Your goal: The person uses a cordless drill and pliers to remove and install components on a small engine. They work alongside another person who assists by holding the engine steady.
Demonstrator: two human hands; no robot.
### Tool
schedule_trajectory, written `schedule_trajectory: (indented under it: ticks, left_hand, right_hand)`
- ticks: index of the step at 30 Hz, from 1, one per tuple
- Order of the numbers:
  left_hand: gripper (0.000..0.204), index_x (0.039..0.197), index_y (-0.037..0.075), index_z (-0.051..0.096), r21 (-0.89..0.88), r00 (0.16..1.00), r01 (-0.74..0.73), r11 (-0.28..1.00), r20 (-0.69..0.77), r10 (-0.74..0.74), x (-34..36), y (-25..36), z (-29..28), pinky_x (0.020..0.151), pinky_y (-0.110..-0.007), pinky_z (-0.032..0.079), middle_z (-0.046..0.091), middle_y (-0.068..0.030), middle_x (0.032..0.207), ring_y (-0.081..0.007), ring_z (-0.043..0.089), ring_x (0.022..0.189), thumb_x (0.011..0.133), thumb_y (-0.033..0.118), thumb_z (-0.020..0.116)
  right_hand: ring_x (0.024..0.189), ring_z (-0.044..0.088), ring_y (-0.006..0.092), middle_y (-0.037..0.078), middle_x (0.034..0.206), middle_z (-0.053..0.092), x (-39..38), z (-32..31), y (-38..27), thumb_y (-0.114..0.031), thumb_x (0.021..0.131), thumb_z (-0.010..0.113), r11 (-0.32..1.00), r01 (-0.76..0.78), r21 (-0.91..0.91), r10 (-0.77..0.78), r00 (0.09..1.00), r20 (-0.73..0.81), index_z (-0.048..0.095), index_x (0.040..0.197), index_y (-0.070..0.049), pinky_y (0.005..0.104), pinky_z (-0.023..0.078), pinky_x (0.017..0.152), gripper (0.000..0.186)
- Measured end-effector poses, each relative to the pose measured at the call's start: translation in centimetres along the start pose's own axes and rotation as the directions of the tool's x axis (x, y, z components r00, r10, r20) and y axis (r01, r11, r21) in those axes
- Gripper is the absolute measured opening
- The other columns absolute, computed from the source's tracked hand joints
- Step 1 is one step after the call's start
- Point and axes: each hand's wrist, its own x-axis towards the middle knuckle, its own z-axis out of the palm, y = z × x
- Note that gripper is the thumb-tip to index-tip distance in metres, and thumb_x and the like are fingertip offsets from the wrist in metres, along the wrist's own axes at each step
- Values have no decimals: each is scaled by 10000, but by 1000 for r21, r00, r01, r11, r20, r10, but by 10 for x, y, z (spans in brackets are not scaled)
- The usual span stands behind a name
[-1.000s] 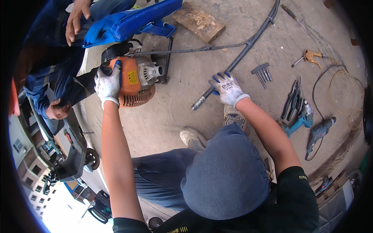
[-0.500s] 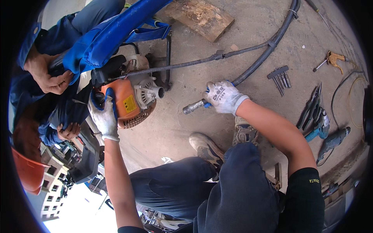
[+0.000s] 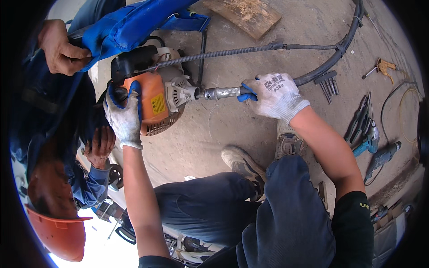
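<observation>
In a white and blue work glove, my left hand [image 3: 124, 118] grips the left end of a small orange engine [image 3: 145, 87], thumb and fingers spread around its housing. My right hand [image 3: 277, 96], gloved alike, is wrapped around the end of a thick black flexible shaft [image 3: 322, 70]. A silver metal coupling [image 3: 222, 93] sticks out of that fist toward the engine. Its tip is at the mouth of the engine's round grey outlet [image 3: 193, 93]; whether it has entered cannot be made out. A thin corrugated cable [image 3: 223, 53] runs from the engine toward the thick shaft.
A co-worker's hand [image 3: 65, 51] holds a blue padded strap [image 3: 138, 27]; their other hand [image 3: 100, 145] is below it, near an orange hard hat [image 3: 58, 232]. A wooden board [image 3: 250, 18] lies behind. At right are a bit holder [image 3: 328, 80], pliers [image 3: 356, 123], a drill [image 3: 370, 142] and an air gun [image 3: 385, 69].
My right hand has brought the shaft's coupling left and up to the engine outlet. My left hand stays on the engine. The co-worker's head and hands have shifted.
</observation>
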Motion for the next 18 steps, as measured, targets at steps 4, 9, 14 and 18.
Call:
schedule_trajectory:
  ticks: [4,9,14,18]
  left_hand:
    - [617,1259,-15,631,-2,997,-41,999,-64,40,-1,-4,4,929,-363,487,645,-155,1115,-257,626,1005,869,438,785]
    - [582,1208,-10,649,-31,999,-30,999,-26,29,0,-1,8,924,-370,489,650,-154,1115,-259,633,1009,876,451,777]
    - [582,1205,-1,650,38,998,-12,999,-62,15,0,1,2,928,-385,488,658,-154,1113,-276,638,1031,881,470,761]
    - [591,1228,9,644,76,998,43,996,-47,-39,-1,11,1,936,-392,486,660,-158,1138,-281,640,1039,883,476,753]
  right_hand:
    - [804,716,331,136,837,720,5,5,0,-361,871,651,1000,-4,-30,3,999,-36,726,1084,-156,465,559,730,305]
    - [804,717,330,138,829,721,9,5,3,-367,885,630,999,-39,-23,40,998,57,713,1105,-150,463,565,739,321]
    - [830,728,315,138,847,728,12,-5,1,-326,872,627,1000,-21,6,20,993,115,703,1118,-148,466,571,761,313]
    - [824,728,317,140,825,725,13,1,2,-272,852,629,999,-8,31,6,998,60,708,1092,-143,472,572,757,283]
